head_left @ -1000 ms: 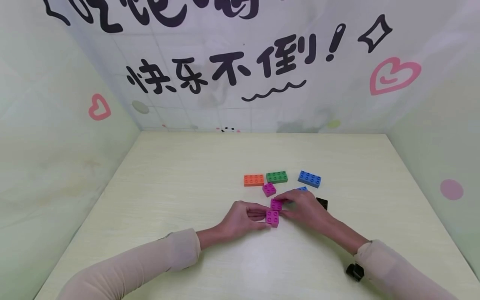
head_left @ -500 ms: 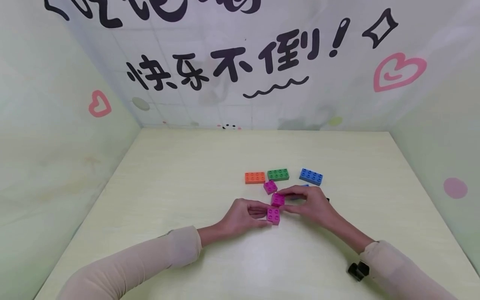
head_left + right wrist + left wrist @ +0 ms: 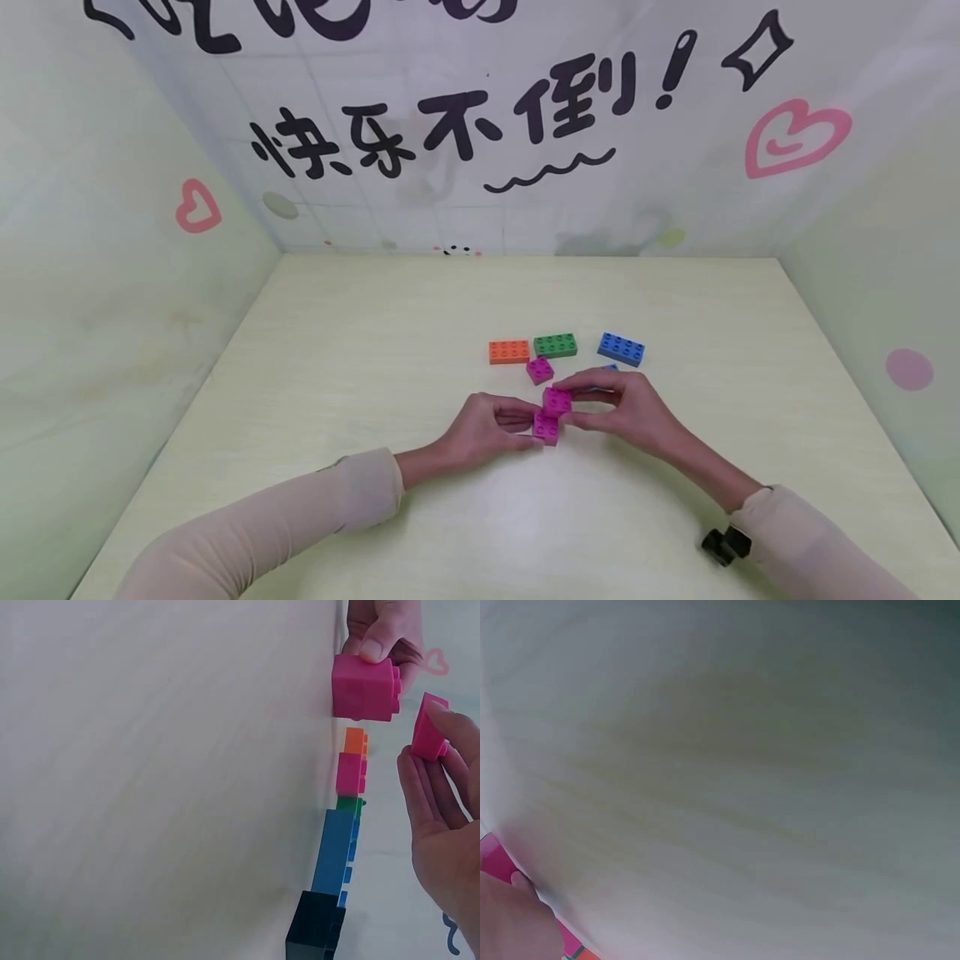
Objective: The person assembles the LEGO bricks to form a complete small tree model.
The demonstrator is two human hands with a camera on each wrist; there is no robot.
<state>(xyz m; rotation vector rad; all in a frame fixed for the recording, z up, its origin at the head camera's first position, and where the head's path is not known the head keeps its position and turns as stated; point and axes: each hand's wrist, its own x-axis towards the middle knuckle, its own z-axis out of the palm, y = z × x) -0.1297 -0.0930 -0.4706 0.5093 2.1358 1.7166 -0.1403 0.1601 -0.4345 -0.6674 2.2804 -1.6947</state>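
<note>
My left hand (image 3: 480,433) holds a magenta toy brick (image 3: 546,430) low at the tabletop, thumb on its near side. In the right wrist view that brick (image 3: 364,688) has its studs facing up from the table. Just beyond it, my right hand (image 3: 633,412) pinches a second magenta brick (image 3: 557,402) between thumb and fingers. The right wrist view shows this brick (image 3: 429,731) raised off the table, with a gap between the two bricks. Only a bit of magenta (image 3: 496,859) and part of the hand (image 3: 517,919) appear in the left wrist view.
Behind the hands lie an orange brick (image 3: 509,352), a green brick (image 3: 556,345), a loose magenta brick (image 3: 540,370) and a blue brick (image 3: 621,349). Another blue brick (image 3: 611,367) is mostly covered by my right hand. A black brick (image 3: 311,922) shows in the right wrist view.
The right hand has lifted its magenta brick, which now overlaps the left hand's brick in the head view. The left hand keeps its hold. The black brick has become hidden behind the right hand.
</note>
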